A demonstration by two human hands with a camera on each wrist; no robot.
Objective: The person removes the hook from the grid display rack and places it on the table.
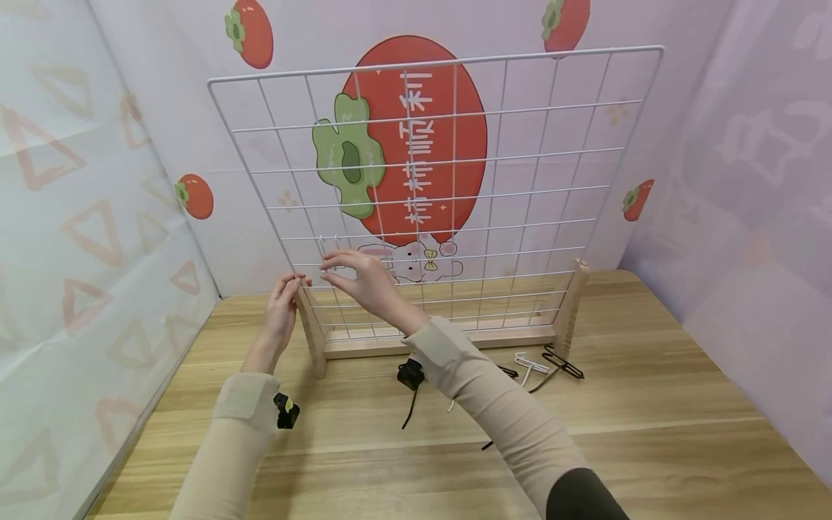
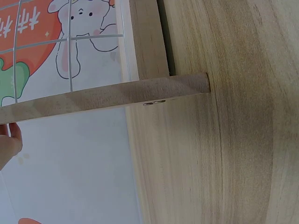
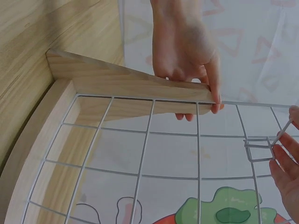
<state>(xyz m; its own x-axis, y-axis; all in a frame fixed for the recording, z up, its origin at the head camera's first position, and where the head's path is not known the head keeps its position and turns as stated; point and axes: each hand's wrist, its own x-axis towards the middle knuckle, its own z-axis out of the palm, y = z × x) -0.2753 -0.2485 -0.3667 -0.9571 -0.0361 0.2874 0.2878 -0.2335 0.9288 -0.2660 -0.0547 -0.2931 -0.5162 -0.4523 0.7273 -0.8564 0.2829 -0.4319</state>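
Note:
A white wire grid panel [image 1: 435,66] stands in a wooden base, held at its sides by two short wooden uprights. My left hand [image 1: 281,310] grips the top of the left upright [image 3: 126,84], thumb on one side and fingers on the other. In front of the grid's lower left part, my right hand [image 1: 372,282] pinches the arm of a white wire hook [image 3: 282,132] between thumb and fingers. The hook's rectangular back lies against the grid wires in the right wrist view, and its top ends show over a horizontal wire in the head view.
White hooks [image 1: 531,363] and black hooks [image 1: 564,362] lie on the wooden table [image 1: 650,433], in front of the base's right end. The right forearm partly covers them. A patterned backdrop [image 1: 507,22] rises behind the grid, with side sheets left and right.

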